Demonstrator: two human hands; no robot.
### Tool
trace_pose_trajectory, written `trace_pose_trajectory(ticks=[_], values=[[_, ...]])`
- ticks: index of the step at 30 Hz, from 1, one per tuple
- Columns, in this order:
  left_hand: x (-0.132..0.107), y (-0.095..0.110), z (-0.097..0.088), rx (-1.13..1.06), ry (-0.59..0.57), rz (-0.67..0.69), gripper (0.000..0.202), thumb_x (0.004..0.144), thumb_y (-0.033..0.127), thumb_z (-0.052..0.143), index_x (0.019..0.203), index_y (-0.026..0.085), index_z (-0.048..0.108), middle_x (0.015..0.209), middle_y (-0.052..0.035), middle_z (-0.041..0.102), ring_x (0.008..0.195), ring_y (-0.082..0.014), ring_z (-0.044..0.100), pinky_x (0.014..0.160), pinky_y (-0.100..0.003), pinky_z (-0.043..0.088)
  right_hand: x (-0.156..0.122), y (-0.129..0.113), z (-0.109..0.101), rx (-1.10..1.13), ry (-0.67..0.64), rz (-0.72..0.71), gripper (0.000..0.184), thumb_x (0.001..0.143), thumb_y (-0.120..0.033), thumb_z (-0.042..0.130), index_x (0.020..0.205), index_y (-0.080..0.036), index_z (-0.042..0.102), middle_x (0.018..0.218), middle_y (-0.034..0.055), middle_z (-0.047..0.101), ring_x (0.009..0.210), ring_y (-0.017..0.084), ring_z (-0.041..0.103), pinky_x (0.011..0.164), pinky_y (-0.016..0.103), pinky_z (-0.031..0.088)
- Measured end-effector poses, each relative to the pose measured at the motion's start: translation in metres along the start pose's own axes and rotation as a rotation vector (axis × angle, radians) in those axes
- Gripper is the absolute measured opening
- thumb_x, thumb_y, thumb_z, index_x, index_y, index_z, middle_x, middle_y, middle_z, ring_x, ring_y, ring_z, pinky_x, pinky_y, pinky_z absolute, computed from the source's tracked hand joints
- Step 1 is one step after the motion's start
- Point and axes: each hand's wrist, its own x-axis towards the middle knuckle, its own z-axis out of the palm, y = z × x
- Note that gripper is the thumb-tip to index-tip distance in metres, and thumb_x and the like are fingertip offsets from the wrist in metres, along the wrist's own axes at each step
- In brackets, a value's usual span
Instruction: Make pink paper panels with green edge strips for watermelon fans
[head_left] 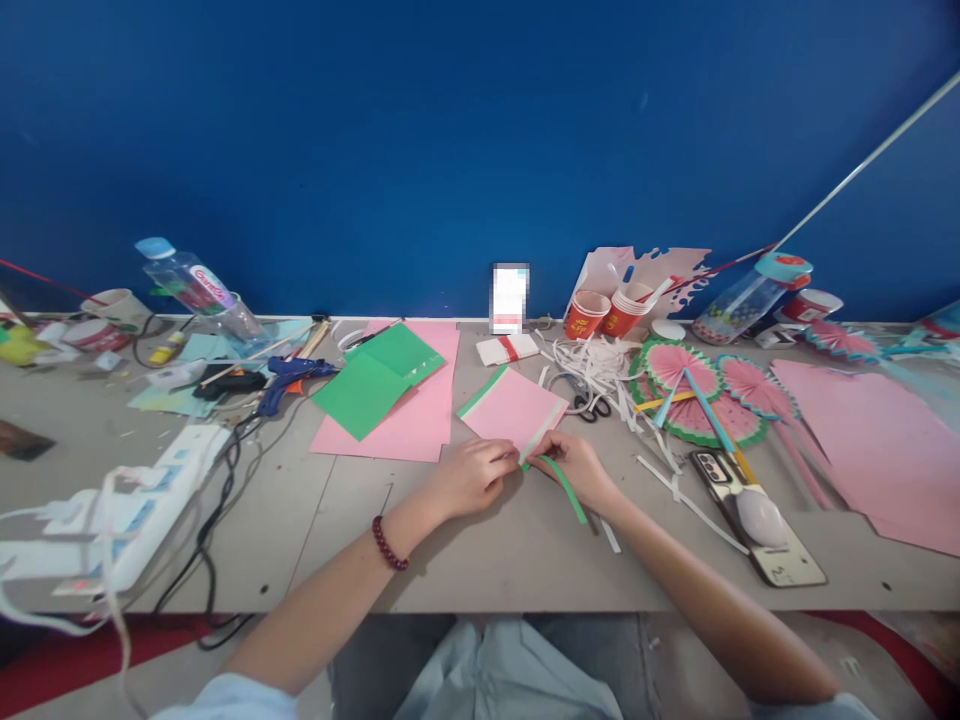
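A pink paper square (pixel 514 405) lies on the table, turned cornerwise to me. Along its upper left side runs a green edge, and a pale strip (pixel 541 428) follows its lower right side. At the near corner my left hand (pixel 480 477), wearing a dark red bead bracelet (pixel 388 545), has its fingers bent and closed on the paper. My right hand (pixel 571 468) pinches a narrow green paper strip (pixel 568 490) at that same corner. The strip's loose end curves down toward me. Both sets of fingertips partly hide the corner.
Green sheets (pixel 360 395) overlap larger pink paper on the left, near a blue glue gun (pixel 289 380) and a power strip (pixel 161 500). To the right are scissors (pixel 592 407), white paper scraps (pixel 600 360), watermelon-patterned fans (pixel 679 370) and a phone (pixel 795 565). Red paper cups (pixel 587 318) stand behind.
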Motion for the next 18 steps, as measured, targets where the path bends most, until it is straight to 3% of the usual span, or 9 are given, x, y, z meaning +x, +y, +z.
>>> trace_pose_trajectory(ticks=[18], values=[[0.0008, 0.0029, -0.0042, 0.001, -0.022, -0.013, 0.032, 0.083, 0.008, 0.046, 0.107, 0.019, 0.063, 0.120, -0.0066, 0.063, 0.115, -0.0195, 0.057, 0.098, -0.034, 0.046, -0.0002, 0.0005, 0.0009, -0.011, -0.005, 0.005, 0.030, 0.068, -0.046, 0.070, 0.065, -0.018, 0.059, 0.062, 0.0010, 0.062, 0.058, 0.015, 0.055, 0.055, 0.025, 0.041]])
